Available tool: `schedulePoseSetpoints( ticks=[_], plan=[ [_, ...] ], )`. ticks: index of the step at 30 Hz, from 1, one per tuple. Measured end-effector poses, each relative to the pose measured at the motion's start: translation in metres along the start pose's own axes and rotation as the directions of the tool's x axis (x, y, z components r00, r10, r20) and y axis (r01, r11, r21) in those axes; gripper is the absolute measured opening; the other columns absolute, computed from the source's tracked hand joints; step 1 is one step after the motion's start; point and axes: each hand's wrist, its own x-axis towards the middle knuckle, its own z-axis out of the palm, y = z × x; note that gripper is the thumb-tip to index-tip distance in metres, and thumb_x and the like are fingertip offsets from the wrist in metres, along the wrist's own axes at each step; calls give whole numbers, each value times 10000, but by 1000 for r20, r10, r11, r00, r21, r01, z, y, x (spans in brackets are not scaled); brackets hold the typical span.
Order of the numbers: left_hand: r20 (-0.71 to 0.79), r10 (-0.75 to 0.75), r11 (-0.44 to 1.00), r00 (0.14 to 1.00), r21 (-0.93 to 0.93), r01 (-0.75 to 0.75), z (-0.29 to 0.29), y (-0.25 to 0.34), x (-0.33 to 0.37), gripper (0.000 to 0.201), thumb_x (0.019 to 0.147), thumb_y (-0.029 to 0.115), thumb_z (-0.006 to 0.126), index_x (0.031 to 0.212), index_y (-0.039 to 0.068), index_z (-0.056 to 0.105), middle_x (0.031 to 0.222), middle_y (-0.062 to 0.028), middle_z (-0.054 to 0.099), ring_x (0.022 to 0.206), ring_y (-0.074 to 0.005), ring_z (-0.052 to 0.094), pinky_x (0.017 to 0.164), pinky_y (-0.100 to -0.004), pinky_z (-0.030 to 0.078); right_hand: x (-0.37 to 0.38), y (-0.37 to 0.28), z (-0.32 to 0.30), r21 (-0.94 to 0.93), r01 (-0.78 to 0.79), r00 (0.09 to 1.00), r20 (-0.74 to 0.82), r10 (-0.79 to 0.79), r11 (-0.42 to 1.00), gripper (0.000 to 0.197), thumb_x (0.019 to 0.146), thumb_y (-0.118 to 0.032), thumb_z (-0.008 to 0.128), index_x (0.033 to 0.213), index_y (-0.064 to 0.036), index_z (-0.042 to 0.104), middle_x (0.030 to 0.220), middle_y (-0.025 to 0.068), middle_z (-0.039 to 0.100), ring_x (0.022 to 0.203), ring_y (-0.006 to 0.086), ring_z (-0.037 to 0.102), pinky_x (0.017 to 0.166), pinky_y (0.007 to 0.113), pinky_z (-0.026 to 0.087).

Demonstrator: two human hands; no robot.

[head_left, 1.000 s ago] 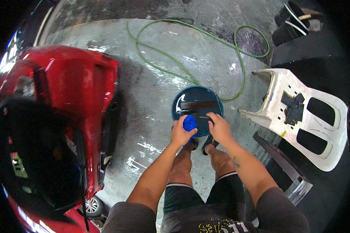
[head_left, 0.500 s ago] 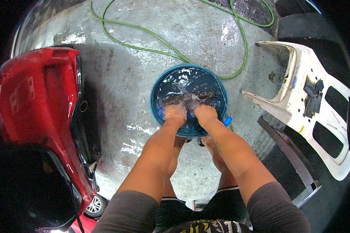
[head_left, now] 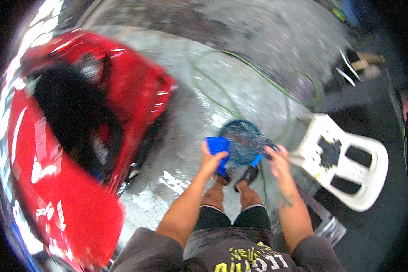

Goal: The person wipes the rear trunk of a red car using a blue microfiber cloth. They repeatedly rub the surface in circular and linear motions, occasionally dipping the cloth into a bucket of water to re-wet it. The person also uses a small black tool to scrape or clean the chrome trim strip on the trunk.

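Note:
In my left hand [head_left: 209,160] is a bright blue cloth [head_left: 218,145], gripped with the thumb across it and hanging beside the bucket's left rim. My right hand [head_left: 280,158] is closed on a small dark, flat piece [head_left: 267,146] near the bucket's right side; blur hides its exact kind. Between the hands, on the wet floor in front of my feet, stands a round blue bucket [head_left: 231,123] with rippling water in it. A blue handle grip [head_left: 257,160] shows at its near right edge. Both hands are out of the water.
To the left is a red car [head_left: 140,86], blurred. A white car body panel [head_left: 369,158] lies at right, with dark pieces [head_left: 329,152] on it. A green hose [head_left: 254,68] loops across the floor beyond the bucket. A grey strip-like part [head_left: 319,213] lies near right.
Both hands have come up out of the water and moved apart, the left now showing the blue cloth, the right a dark piece. The view has swung left toward the red car.

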Motion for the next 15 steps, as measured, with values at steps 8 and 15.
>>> schedulePoseSetpoints(
  ticks=[8, 15],
  plan=[
    [354, 110, 718, 929, -675, 172, -43, 137, -118, 529, 1019, 412, 767, 1438, 105, 667, 1265, -91, 792, 1089, -243, 777, 998, -423, 613, -85, 37, -225, -36, -264, 871, -437, 222, 964, 406, 1038, -336, 698, 1421, -215, 640, 1169, 68, 731, 1097, 289, 693, 902, 558, 591],
    [-176, 879, 453, 443, 22, -891, -171, 299, -249, 451, 873, 298, 961, 1191, 84, 722, 1099, -22, 754, 1014, -131, 694, 901, -366, 601, -186, 95, -324, -90, -408, 866, -354, 353, 909, 553, 960, -565, 695, 1445, -313, 607, 1483, 46, 627, 1394, 311, 518, 1052, 596, 485]
  ],
)
